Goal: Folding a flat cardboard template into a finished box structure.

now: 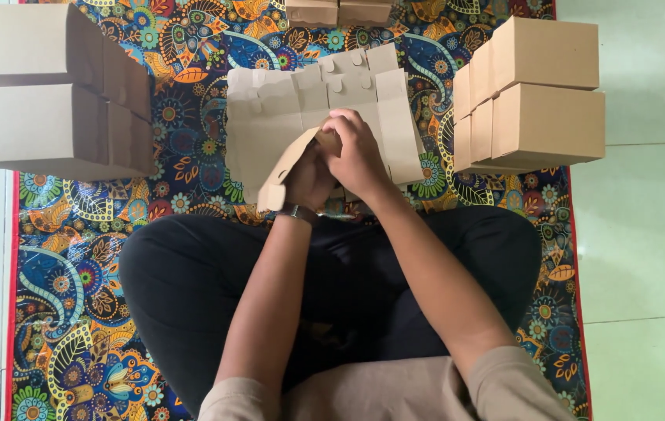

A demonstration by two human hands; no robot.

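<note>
Cardboard fills the middle of the view: a flat die-cut box blank point(313, 117) lies on the patterned mat point(75, 312), just beyond the fingers, with its round-tabbed flaps pointing away from the person. Both hands meet at its near edge. The right hand point(357, 156) lies on top, its fingers point(344, 129) curled down and clenched on a folded cardboard flap point(289, 168). The left hand point(309, 181) sits under and behind that flap, mostly hidden; it touches the card, though its grasp cannot be told. A dark wristwatch point(298, 213) bands the left wrist, just nearer than the fingers.

Left of the fingers and well apart, two closed brown boxes point(36, 93) stand stacked on the mat's edge. Right of the fingers, another pair of closed boxes point(539, 93) is stacked the same way. Beyond the fingers, past the blank, two more boxes point(338, 11) show partly at the top edge. The person sits cross-legged in dark trousers point(184, 288), with pale floor tiles point(644, 234) on either side of the mat.
</note>
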